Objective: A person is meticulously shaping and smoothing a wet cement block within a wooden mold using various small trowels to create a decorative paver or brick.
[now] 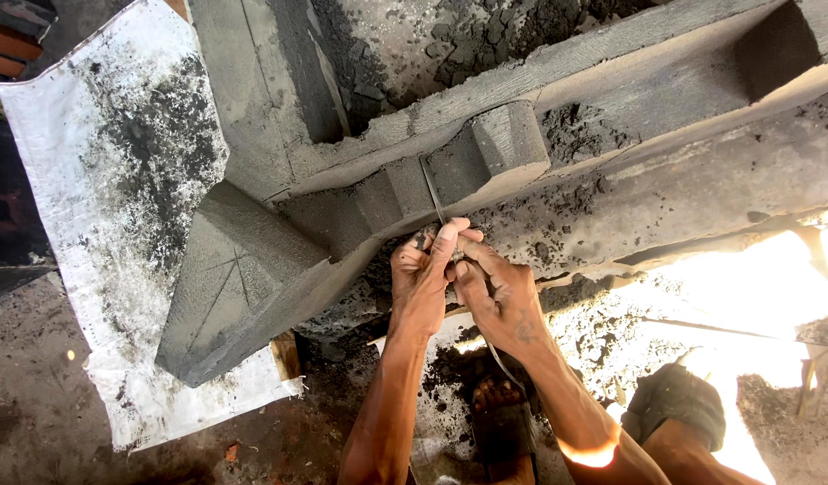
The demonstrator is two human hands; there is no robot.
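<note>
hands meet at the edge of a grey moulded cement piece (378, 193) w/ stepped profiles, lying across the work area. left hand (420, 283) is clenched, fingers pinching a thin flat metal blade (432, 193) near its lower end; blade runs up from the fingertips & lies against the grey moulding, in the notch btwn two raised blocks. right hand (499, 301) is curled just beside the left, touching it, fingers bent around the same tool; exact grip can't be told. dark wet cement crumbs (575, 135) sit on the ledge right of the blade. white woven sack sheet (90, 162), smeared w/ dark mortar, lies under the piece at left. bare foot (496, 395) shows below the wrists.
</note>
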